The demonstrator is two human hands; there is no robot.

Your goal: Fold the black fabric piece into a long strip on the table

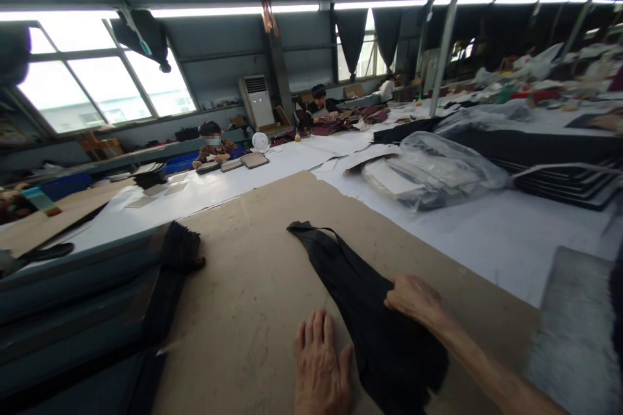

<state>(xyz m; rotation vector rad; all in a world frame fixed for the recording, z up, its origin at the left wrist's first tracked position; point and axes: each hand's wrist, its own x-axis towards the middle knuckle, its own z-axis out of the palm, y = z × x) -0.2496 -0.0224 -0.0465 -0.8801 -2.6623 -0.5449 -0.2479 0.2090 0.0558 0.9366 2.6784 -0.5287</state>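
Brown cardboard sheet [243, 285] on long workshop table [487, 246]

Lying on the board [253, 272] on the bench [487, 239]: cloth piece [370, 311], stretching away beyond the fingers [396, 288] of the right hand [413, 298]. Resting just left of it, the left hand [318, 363]. Sitting far left of both: stacked rolls [87, 298]. Lying well behind, to the right: plastic-wrapped bundle [433, 171].

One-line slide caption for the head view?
Left hand flat on brown board, right hand gripping black fabric on a workshop table.
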